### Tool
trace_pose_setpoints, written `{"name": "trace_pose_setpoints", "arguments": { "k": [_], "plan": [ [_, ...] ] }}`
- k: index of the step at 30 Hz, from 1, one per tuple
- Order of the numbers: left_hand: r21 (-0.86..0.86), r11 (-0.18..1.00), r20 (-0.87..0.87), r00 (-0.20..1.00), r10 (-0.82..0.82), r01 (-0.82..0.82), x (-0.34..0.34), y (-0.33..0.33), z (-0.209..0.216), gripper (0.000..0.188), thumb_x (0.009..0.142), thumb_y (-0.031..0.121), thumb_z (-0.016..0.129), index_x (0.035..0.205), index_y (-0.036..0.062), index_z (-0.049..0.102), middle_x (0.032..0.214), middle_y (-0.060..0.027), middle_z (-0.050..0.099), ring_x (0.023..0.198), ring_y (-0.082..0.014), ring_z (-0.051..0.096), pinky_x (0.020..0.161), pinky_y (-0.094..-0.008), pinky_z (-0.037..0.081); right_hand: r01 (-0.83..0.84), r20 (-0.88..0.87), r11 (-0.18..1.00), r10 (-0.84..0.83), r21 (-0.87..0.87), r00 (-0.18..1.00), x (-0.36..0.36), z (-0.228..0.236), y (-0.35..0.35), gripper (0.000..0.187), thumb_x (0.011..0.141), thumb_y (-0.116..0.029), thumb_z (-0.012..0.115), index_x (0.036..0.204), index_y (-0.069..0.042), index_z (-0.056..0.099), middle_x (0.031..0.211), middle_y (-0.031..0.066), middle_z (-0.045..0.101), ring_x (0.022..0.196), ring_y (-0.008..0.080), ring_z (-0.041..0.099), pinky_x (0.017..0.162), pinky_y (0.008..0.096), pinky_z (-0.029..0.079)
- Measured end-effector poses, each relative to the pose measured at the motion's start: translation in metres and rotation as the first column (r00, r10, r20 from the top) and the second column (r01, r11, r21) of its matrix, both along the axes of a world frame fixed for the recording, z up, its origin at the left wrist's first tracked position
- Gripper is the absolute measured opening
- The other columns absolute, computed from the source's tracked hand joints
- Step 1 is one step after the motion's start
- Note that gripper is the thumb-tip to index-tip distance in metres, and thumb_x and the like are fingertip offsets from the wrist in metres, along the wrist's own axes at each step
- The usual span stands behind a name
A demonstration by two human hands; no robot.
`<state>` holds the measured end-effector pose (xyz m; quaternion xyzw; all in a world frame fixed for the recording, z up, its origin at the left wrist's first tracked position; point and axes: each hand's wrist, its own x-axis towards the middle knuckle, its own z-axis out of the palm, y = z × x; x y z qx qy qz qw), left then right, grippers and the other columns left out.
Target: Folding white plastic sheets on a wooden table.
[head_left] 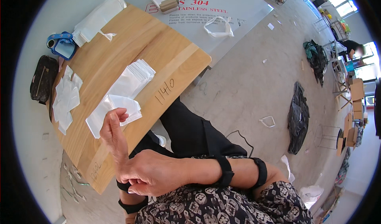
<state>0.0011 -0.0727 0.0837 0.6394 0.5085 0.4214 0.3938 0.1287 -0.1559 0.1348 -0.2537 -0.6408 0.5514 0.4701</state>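
My left hand (113,130) is over the near part of a stack of thin white plastic bags or sheets (133,81) on the wooden tabletop. Its fingers are curled toward the thumb, close to a folded white piece (123,105) on top of the stack; whether they grip it is hidden. My right hand (152,172) crosses over my left wrist, closed, with its fingers bent inward. What those fingers hold, if anything, does not show. Black straps (226,170) circle both of my arms.
The wooden tabletop (166,57) also carries loose white pieces (67,99), a white pile (99,19), a blue tape holder (63,45) and a black pouch (43,79). Beyond is a grey board (190,23) with a small box stack (164,0). Black plastic bags (298,119) lie on the floor.
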Motion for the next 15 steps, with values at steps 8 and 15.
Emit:
{"name": "trace_pose_setpoints", "arguments": {
  "k": [8, 15],
  "plan": [
    [0.013, 1.000, -0.018, 1.000, -0.024, 0.024, -0.008, -0.004, 0.000, 0.034, 0.101, 0.024, 0.043, 0.093, -0.0028, 0.063, 0.085, -0.0063, 0.063, 0.075, -0.0130, 0.058, 0.073, -0.0277, 0.047, 0.099, 0.058, 0.955, -0.086, -0.281, 0.995, 0.085, 0.032, -0.018, 0.011, 0.081, -0.005, 0.066, 0.090, 0.001, 0.063, 0.075, 0.0062, 0.064, 0.065, 0.0156, 0.063, 0.059, 0.0270, 0.048],
    [0.058, 0.997, -0.062, 0.997, -0.037, 0.041, -0.007, -0.001, -0.001, 0.034, 0.101, 0.022, 0.042, 0.092, -0.0032, 0.062, 0.085, -0.0065, 0.062, 0.074, -0.0130, 0.057, 0.072, -0.0267, 0.046, 0.507, -0.049, 0.627, -0.656, -0.592, 0.753, 0.166, 0.023, -0.071, 0.018, 0.082, -0.010, 0.067, 0.090, 0.005, 0.064, 0.074, 0.0104, 0.064, 0.063, 0.0124, 0.059, 0.056, 0.0226, 0.048]
  ]
}}
